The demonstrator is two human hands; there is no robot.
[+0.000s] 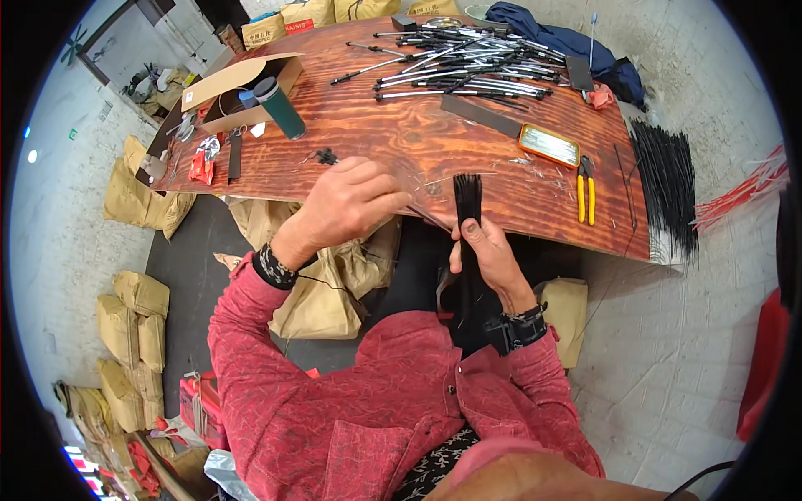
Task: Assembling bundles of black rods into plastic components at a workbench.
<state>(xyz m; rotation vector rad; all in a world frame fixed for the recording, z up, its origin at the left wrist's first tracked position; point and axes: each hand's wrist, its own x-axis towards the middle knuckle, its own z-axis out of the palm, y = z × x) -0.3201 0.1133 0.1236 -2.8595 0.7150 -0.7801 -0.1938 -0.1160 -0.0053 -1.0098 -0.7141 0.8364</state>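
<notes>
My right hand [494,255] is closed round an upright bundle of thin black strands [468,197], the thumb pressed on its front. The bundle's even top ends stand above my fingers, and its lower part hangs below the table edge. At the left, my left hand [355,200] is closed in a pinch on a thin dark strand [430,217], which slants down toward the bundle. A cluster of small black tips [327,156] shows just beyond my left knuckles; whether it is held or lies on the table I cannot tell.
On the wooden table [359,117] lie a heap of black-and-silver rods [476,63], yellow-handled pliers [586,190], an orange-rimmed tin of thin pins [549,145], a green tumbler [280,108] and an open carton [251,83]. More black strands [666,184] cover the right end. Brown sacks [317,301] lie below.
</notes>
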